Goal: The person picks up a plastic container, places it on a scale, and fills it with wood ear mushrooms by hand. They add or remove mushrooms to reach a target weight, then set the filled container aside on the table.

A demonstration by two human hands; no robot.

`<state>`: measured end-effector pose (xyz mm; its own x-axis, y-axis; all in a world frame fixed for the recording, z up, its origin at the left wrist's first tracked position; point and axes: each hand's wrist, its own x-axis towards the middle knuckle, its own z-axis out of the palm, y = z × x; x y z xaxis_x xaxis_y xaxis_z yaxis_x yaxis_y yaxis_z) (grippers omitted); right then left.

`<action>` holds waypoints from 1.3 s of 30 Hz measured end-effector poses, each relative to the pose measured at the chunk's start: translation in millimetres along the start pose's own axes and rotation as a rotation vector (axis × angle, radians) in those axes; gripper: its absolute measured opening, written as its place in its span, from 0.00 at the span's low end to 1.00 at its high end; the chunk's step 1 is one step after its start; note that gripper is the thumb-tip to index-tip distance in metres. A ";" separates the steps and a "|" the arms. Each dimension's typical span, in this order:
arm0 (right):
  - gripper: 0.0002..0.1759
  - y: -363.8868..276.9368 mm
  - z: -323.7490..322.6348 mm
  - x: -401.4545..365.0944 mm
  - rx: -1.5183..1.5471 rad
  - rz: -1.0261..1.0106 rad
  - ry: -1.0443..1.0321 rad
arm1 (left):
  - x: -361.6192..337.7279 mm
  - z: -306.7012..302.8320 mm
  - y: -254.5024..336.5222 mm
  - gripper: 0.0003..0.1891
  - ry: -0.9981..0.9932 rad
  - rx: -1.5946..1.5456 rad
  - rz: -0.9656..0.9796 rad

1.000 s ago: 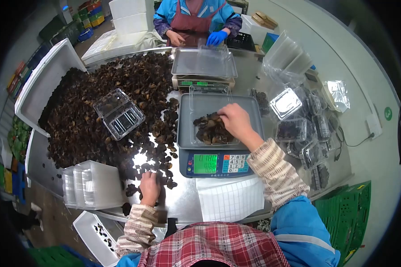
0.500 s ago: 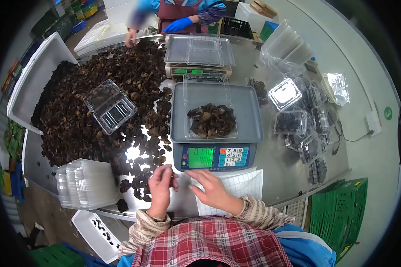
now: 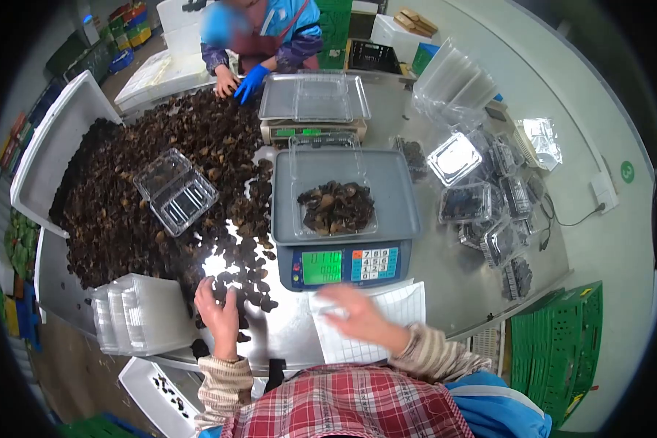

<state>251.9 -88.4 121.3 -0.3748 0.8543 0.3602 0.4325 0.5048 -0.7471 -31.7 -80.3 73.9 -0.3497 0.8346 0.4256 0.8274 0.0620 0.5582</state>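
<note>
Thumb and fingers parted, the bare left hand hovers beside loose, dark-brown, ruffled fungus pieces. The right hand, above white gridded paper, is too blurred to read. A clear plastic tray of pieces sits on the grey scale.

A scale, plastic boxes and crates show a food-packing workroom.

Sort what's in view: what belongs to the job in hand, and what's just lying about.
Likely in the job:
scale
open box on it
brown heap
stacked boxes

Likely just lying about:
green crates
wooden pieces
black crate
</note>
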 end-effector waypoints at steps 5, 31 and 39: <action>0.21 46.2 -79.7 101.2 -0.431 0.062 0.442 | 33.5 11.0 84.4 0.29 -0.173 -0.389 0.004; 0.12 97.6 -116.9 105.7 0.013 0.222 0.127 | 85.6 53.4 117.3 0.20 -0.452 -0.595 -0.288; 0.30 91.3 -95.7 79.0 0.378 0.600 -0.050 | 82.4 73.5 111.3 0.15 -0.717 -0.883 -0.550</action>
<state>340.3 37.0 135.0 -0.2023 0.9599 -0.1939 0.2654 -0.1368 -0.9544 63.9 35.7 118.7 -0.0082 0.9405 -0.3397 -0.0232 0.3395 0.9403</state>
